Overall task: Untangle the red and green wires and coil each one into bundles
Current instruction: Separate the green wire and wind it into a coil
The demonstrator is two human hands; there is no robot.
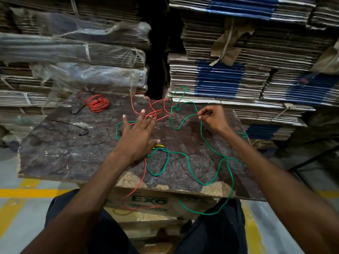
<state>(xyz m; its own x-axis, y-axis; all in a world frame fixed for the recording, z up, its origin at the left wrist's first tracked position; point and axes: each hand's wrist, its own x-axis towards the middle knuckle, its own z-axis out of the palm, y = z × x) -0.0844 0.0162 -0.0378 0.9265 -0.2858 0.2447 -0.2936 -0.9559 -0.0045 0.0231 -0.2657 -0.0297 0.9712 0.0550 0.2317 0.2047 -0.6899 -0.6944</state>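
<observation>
Green wire [190, 167] looping off board [60, 153] (red wire [156, 109] tangled), cardboard stacks [229, 85] behind

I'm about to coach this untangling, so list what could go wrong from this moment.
1. The right hand pinches the green wire while it crosses the red wire near the board's far edge; pulling now may tighten that crossing.
2. Loops of both wires hang off the front edge of the board; they may snag on the cardboard box beneath.
3. The left hand lies spread and open on the tangle, gripping nothing, so strands may slide.
</observation>
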